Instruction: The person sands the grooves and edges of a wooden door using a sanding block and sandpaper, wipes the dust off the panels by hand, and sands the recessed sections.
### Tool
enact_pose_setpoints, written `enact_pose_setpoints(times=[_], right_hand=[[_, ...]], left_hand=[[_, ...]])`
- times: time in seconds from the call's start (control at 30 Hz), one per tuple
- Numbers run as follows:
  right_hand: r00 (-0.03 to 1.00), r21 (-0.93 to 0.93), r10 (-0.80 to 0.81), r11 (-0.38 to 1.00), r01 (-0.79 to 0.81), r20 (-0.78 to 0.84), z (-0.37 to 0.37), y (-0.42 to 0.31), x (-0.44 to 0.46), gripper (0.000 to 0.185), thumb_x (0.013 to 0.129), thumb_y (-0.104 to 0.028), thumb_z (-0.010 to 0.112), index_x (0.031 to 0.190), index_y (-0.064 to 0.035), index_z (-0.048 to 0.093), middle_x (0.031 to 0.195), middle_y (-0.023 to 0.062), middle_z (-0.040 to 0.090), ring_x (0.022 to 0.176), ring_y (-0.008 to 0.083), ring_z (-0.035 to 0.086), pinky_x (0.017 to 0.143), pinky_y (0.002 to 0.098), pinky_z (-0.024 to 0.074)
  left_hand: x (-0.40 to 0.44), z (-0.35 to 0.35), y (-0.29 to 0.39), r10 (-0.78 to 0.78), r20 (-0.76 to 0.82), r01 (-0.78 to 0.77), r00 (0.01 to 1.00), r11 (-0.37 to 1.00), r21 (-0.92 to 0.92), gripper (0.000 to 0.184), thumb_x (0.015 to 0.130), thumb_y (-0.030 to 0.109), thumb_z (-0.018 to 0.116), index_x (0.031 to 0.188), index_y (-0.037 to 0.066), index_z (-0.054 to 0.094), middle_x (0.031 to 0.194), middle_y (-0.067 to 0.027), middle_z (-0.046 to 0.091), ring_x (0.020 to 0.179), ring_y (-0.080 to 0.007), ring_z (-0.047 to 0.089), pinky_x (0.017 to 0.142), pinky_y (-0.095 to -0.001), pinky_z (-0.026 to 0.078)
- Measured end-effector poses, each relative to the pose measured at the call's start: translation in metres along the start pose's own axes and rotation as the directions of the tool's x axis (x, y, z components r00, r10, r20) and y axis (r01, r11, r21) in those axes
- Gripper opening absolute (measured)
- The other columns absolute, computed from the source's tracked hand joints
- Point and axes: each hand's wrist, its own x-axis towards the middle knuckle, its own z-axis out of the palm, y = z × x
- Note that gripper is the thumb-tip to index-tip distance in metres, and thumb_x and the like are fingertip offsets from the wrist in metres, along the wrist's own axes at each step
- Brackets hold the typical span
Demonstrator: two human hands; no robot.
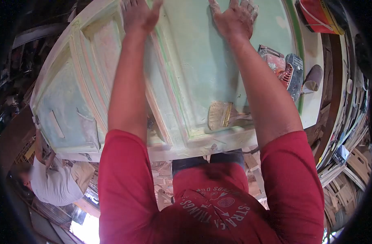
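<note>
A large pale green, dusty panel point(194, 69) with raised mouldings and recessed sections lies in front of me. My left hand point(139, 16) is at its far side, over a moulding, thumb apart and fingers stretched out, with the tips cut off by the frame. To the right, my right hand point(236, 19) rests on the smooth green section with spread, dusty fingers. Neither hand holds anything. Below my right forearm lies a wide paintbrush point(221, 115), its handle partly hidden by the arm. A red and dark power sander point(291, 73) sits just right of that forearm.
A curled sheet of sandpaper point(313, 77) stands by the sander. At upper right is a red and yellow container point(318, 16). A thin strip point(57, 124) lies on the panel's left section. Another person point(57, 183) is at lower left. Wood scraps point(340, 199) are piled at lower right.
</note>
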Motion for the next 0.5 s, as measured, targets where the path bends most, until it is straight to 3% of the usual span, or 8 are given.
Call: enact_pose_setpoints(times=[0.1,0.13,0.17,0.23,0.27,0.33,0.4,0.5], right_hand=[[1.0,0.019,0.003,1.0,-0.003,0.007,-0.004,-0.001,-0.001,0.091,0.104,-0.061,0.063,0.17,-0.0023,0.04,0.175,0.0307,0.036,0.165,0.0463,0.03,0.138,0.0551,0.0182],[1.0,0.014,-0.002,1.0,0.002,0.001,0.001,0.001,0.0,0.091,0.104,-0.061,0.063,0.169,-0.0023,0.04,0.175,0.0306,0.036,0.165,0.0457,0.029,0.138,0.055,0.0179],[1.0,0.01,-0.008,1.0,0.008,-0.003,0.006,0.004,0.003,0.091,0.104,-0.061,0.063,0.169,-0.0023,0.04,0.175,0.0305,0.036,0.165,0.0452,0.029,0.138,0.0549,0.0176],[1.0,0.011,-0.012,1.0,0.012,-0.005,0.008,0.002,0.001,0.091,0.104,-0.061,0.063,0.169,-0.0022,0.041,0.175,0.0303,0.035,0.166,0.0443,0.028,0.138,0.0546,0.0171],[1.0,0.012,-0.012,1.0,0.012,-0.012,0.005,0.0,0.001,0.091,0.104,-0.061,0.063,0.169,-0.0022,0.041,0.175,0.0303,0.035,0.166,0.044,0.028,0.138,0.0545,0.0168],[1.0,0.013,-0.004,1.0,0.004,-0.012,0.001,-0.001,-0.003,0.09,0.104,-0.061,0.063,0.169,-0.0022,0.042,0.175,0.0304,0.035,0.166,0.0438,0.028,0.138,0.0545,0.0169],[1.0,0.017,-0.001,1.0,0.001,-0.017,-0.005,-0.005,-0.004,0.089,0.104,-0.061,0.062,0.168,-0.0022,0.043,0.175,0.0305,0.035,0.166,0.0441,0.028,0.138,0.0547,0.0175],[1.0,-0.059,-0.011,0.998,0.01,-0.019,0.004,-0.002,0.0,0.088,0.104,-0.062,0.062,0.167,-0.0027,0.045,0.174,0.0301,0.037,0.165,0.0438,0.029,0.137,0.0557,0.0195]], left_hand=[[-0.013,-0.005,0.001,0.057,-0.057,-0.064,0.997,0.989,-0.132,0.105,0.109,0.074,0.042,0.168,-0.011,0.034,0.171,-0.0363,0.039,0.163,-0.0491,0.032,0.137,-0.0553,0.02],[-0.056,-0.049,0.038,-0.012,0.066,0.027,0.998,0.972,-0.234,0.102,0.107,0.067,0.055,0.166,-0.013,0.033,0.173,-0.0354,0.036,0.162,-0.0511,0.034,0.134,-0.0576,0.028],[-0.11,-0.051,0.05,-0.02,0.095,0.027,0.995,0.996,-0.081,0.099,0.108,0.063,0.056,0.165,-0.014,0.033,0.171,-0.0374,0.037,0.161,-0.0527,0.035,0.132,-0.0589,0.031],[-0.249,-0.091,0.095,-0.053,0.25,0.078,0.967,0.993,-0.092,0.105,0.103,0.058,0.065,0.17,-0.012,0.024,0.178,-0.0371,0.022,0.167,-0.0536,0.019,0.136,-0.0632,0.018],[-0.313,-0.117,0.12,-0.115,0.402,0.181,0.908,0.975,-0.131,0.115,0.098,0.064,0.066,0.172,-0.011,0.02,0.181,-0.0348,0.014,0.168,-0.0541,0.011,0.136,-0.0659,0.011],[-0.415,-0.153,0.154,-0.119,0.436,0.211,0.892,0.963,-0.169,0.119,0.095,0.068,0.062,0.174,-0.008,0.015,0.182,-0.033,0.013,0.169,-0.0545,0.008,0.137,-0.0655,0.008],[-0.425,-0.155,0.157,-0.074,0.407,0.181,0.91,0.955,-0.233,0.119,0.095,0.067,0.061,0.175,-0.007,0.012,0.183,-0.032,0.012,0.169,-0.0538,0.007,0.137,-0.064,0.006],[-0.314,-0.117,0.122,-0.068,0.289,0.126,0.955,0.974,-0.187,0.114,0.1,0.068,0.058,0.174,-0.008,0.017,0.182,-0.0326,0.015,0.169,-0.0518,0.011,0.138,-0.0624,0.009]])
